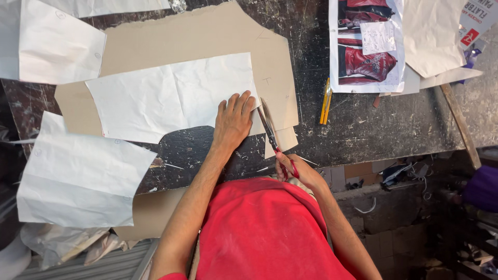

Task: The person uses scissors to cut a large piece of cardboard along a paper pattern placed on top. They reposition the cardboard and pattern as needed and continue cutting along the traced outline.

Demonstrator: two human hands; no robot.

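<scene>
My left hand (pixel 233 122) lies flat, fingers spread, pinning the white paper (pixel 171 98) on the card (pixel 207 36). My right hand (pixel 298 171) grips the scissors (pixel 270 129), blades slightly parted at the paper's right edge. I should press close beside the cut, fingers clear.

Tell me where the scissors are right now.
In the head view the scissors sit just right of centre, held in the right hand, blades along the edge of the white paper beside the left hand.
</scene>
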